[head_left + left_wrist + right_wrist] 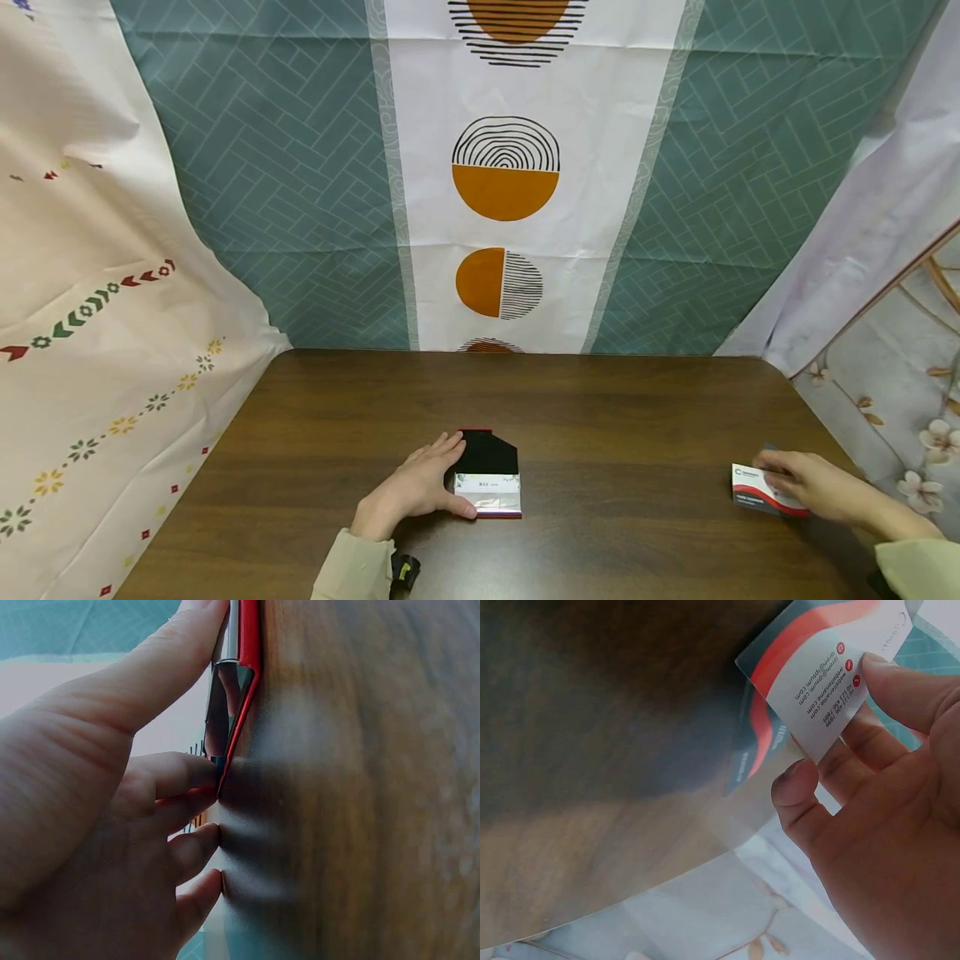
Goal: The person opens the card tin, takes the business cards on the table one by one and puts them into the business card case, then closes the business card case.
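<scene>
An open card case [487, 454], black inside with red edges, lies on the table; a white printed card [487, 483] and a shiny silver strip [498, 502] show in its near half. My left hand [420, 482] rests at its left side, thumb on the near corner and spread fingers beside the black flap. In the left wrist view, other fingertips [214, 877] touch the table. Over at the right, my right hand [821, 483] pinches a white business card [817, 690] with a red wave. A dark card [742, 761] with a red band shows beneath it.
The brown wooden table [600, 433] ends at a back edge against a green and white patterned cloth [300, 167]. A cream cloth [112, 375] hangs on the left, a floral one [885, 417] on the right. A black wrist strap [405, 573] sits at my left cuff.
</scene>
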Action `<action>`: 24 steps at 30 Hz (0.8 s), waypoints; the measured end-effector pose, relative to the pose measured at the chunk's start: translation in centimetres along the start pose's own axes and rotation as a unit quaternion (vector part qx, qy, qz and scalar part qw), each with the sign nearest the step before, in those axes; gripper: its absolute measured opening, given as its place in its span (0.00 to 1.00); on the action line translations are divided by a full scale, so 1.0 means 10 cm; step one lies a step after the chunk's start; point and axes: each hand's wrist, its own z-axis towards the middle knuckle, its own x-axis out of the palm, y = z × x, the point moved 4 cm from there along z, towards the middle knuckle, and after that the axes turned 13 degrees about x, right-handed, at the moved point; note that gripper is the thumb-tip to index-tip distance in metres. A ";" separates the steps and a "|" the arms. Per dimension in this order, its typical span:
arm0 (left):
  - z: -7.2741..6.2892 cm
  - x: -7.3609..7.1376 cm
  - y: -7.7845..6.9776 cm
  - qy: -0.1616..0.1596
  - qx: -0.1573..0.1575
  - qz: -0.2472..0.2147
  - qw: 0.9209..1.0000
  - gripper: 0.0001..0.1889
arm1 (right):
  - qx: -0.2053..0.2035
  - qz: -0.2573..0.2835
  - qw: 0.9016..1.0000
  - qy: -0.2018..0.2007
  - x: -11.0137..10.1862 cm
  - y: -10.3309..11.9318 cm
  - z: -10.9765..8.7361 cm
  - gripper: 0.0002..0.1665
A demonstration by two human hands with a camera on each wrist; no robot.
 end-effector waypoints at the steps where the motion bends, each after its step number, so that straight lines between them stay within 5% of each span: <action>1: 0.00 0.00 0.00 0.000 0.001 0.001 1.000 0.56 | -0.003 0.001 1.000 -0.004 -0.01 0.02 0.01 0.11; 12: 0.00 -0.02 -0.02 0.001 -0.001 0.003 1.000 0.55 | 0.068 0.029 0.997 -0.018 -0.06 0.32 0.22 0.06; 24: -0.01 -0.02 -0.02 -0.001 -0.002 0.002 1.000 0.55 | 0.061 0.053 0.996 -0.023 0.11 0.78 0.72 0.04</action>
